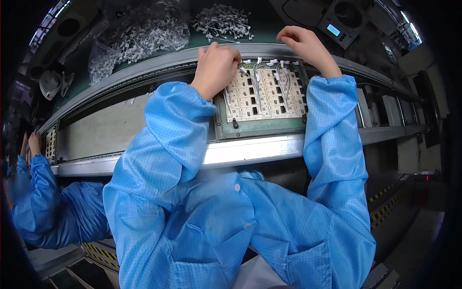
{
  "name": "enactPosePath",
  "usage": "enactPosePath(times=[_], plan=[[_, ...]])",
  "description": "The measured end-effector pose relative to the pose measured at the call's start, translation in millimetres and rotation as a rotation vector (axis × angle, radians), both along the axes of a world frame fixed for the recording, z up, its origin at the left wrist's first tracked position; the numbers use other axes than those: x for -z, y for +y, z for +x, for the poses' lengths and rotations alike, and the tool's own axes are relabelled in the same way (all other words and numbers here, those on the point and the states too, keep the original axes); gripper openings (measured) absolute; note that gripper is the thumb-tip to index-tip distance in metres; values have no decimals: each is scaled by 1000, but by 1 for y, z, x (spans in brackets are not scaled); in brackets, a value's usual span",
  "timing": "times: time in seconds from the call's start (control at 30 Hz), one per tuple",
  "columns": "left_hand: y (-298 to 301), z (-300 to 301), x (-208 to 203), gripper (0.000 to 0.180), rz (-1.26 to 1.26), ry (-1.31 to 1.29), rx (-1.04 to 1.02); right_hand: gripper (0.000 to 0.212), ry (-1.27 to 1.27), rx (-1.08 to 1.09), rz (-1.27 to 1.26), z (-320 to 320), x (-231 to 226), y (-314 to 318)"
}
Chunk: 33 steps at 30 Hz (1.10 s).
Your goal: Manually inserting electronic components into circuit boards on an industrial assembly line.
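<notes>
A cream circuit board panel with dark slots lies on a green carrier plate in front of me. White-plugged cable leads stretch across it, with several plugs along its far edge. My left hand is over the panel's far left corner, fingers curled and closed. Its fingertips are beside the white plugs; what they hold, if anything, is hidden. My right hand hovers past the far right corner, above the rail. Its fingers are loosely bent and somewhat apart, with nothing visible in them.
A metal conveyor rail runs along my near side. Beyond the far rail lie a clear bag of white-plugged leads and a loose pile of leads. A device with a lit screen stands far right. A blue-sleeved co-worker works at left.
</notes>
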<state>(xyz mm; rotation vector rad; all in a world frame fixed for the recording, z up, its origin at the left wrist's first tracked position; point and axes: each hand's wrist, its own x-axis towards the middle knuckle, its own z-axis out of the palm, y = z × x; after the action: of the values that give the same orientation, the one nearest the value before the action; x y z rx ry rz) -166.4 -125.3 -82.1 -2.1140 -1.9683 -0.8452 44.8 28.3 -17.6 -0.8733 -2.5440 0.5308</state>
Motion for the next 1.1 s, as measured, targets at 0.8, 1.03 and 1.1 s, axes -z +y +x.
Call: enactPosePath(times=[0.8,1.03,1.1], plan=[[-210,-12,-71,27,275,-247,-115,78,-526,-26,342,-88,23,-175],[-249,-15,-21,25,384,-268,-148,81,-561,380,363,3,23,-134],[-238,-13,-8,26,415,-296,-98,78,-620,590,422,36,28,-111]])
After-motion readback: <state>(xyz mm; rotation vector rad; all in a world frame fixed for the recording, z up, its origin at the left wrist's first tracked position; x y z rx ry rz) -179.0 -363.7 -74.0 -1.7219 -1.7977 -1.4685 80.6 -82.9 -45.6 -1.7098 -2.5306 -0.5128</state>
